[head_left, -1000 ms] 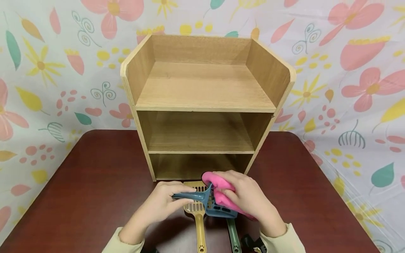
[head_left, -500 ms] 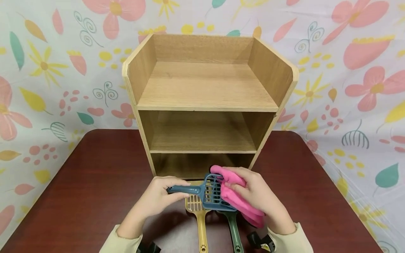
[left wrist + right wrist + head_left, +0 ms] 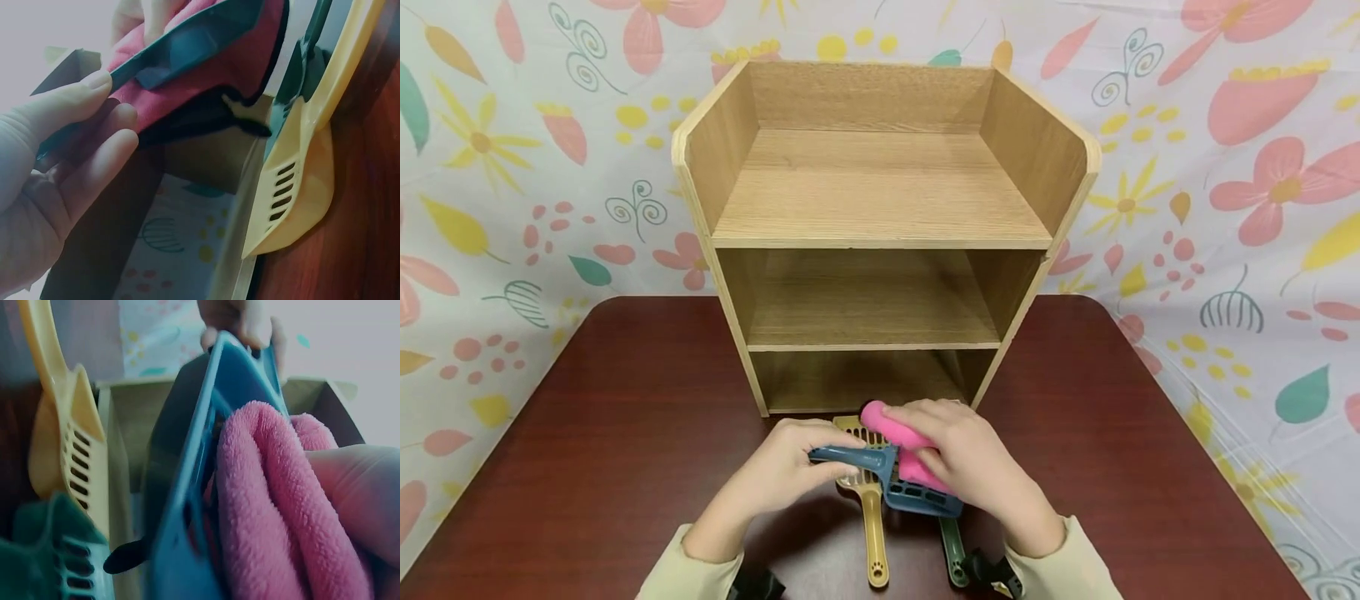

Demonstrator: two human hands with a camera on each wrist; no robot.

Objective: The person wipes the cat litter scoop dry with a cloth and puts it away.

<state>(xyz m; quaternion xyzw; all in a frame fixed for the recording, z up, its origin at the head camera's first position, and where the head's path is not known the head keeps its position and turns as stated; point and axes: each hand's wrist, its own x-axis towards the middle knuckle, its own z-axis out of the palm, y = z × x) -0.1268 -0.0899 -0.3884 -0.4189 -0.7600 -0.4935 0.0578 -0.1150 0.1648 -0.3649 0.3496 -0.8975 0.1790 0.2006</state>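
Observation:
A blue slotted litter scoop (image 3: 919, 500) is held up in front of the shelf, its handle pinched between the thumb and fingers of my left hand (image 3: 796, 468). My right hand (image 3: 964, 457) grips a folded pink cloth (image 3: 891, 423) and presses it into the scoop's basket. The right wrist view shows the fluffy cloth (image 3: 269, 506) against the inside of the blue scoop (image 3: 187, 550). Below lie a yellow litter scoop (image 3: 874, 533) and a green litter scoop (image 3: 953, 552), handles toward me. The green one's head is mostly hidden behind the blue scoop and my right hand.
A wooden shelf unit (image 3: 880, 242) with three levels stands at the back of the dark red table (image 3: 625, 467). Behind it hangs a flower-patterned cloth backdrop (image 3: 1232, 250). Black wrist straps show at both sleeves.
The blue scoop has tilted from facing up at the camera to a steeper angle. The pink cloth and my right hand have shifted left, deeper over its basket. The head view has shifted slightly.

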